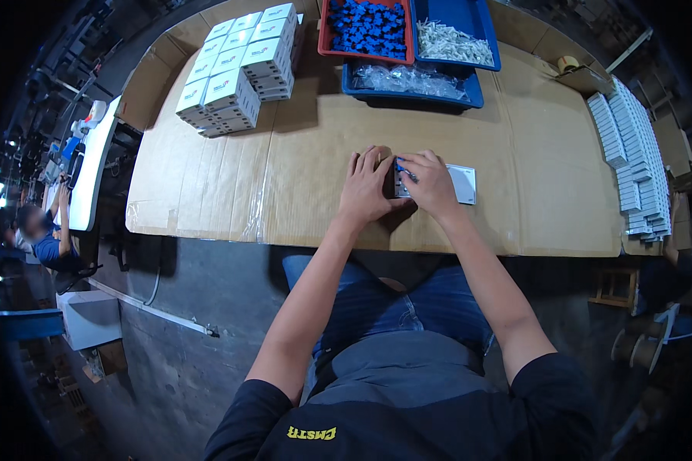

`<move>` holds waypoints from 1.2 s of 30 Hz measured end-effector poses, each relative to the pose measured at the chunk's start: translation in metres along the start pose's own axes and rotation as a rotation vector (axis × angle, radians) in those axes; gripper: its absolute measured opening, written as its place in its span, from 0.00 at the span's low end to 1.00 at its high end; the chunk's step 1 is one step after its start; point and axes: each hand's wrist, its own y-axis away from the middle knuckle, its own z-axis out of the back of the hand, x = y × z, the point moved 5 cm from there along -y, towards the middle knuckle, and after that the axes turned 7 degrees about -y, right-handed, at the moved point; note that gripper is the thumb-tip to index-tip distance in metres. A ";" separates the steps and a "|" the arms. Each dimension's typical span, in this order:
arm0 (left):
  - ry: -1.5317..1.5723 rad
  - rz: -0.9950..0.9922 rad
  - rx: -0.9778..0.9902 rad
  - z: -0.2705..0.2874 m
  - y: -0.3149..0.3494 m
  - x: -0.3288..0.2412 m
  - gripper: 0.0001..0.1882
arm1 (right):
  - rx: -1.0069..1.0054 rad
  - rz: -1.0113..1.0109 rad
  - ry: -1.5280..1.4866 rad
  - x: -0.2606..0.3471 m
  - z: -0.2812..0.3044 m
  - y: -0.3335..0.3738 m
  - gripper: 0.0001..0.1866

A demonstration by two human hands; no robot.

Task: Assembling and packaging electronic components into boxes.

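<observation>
On the cardboard-covered table in front of me lies a small flat white box (463, 184), its left end under my hands. My left hand (369, 184) braces that end, fingertips at the far corner and thumb at the near one. Over the box, my right hand (432, 183) has its fingers pinched together on a small blue and dark piece (409, 176), mostly covered by the fingers. Small blue bits show at the box's left end between my hands. The inside of the box is largely hidden.
Stacked white boxes (231, 92) stand at the far left. Beyond my hands are a red bin (323, 48) of blue parts, a blue bin (490, 34) of white pieces and another blue tray (407, 99) of clear plastic bags. Piled white boxes (630, 169) line the right edge, near a tape roll (567, 64).
</observation>
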 end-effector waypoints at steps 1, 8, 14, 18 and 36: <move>-0.030 -0.013 0.008 -0.001 -0.001 0.000 0.50 | 0.003 -0.003 -0.001 0.000 -0.002 0.006 0.15; -0.012 0.010 -0.017 0.005 0.000 -0.004 0.49 | 0.217 -0.288 0.106 0.001 0.033 0.012 0.23; 0.044 -0.003 -0.026 0.006 -0.002 -0.007 0.50 | 0.257 -0.271 0.038 -0.039 0.099 0.058 0.32; 0.036 0.002 -0.023 0.011 -0.003 -0.006 0.51 | 0.250 -0.412 -0.128 -0.042 0.104 0.069 0.31; 2.214 0.610 0.053 0.032 0.049 -0.050 0.39 | -0.351 -0.590 -1.359 -0.023 0.063 0.088 0.12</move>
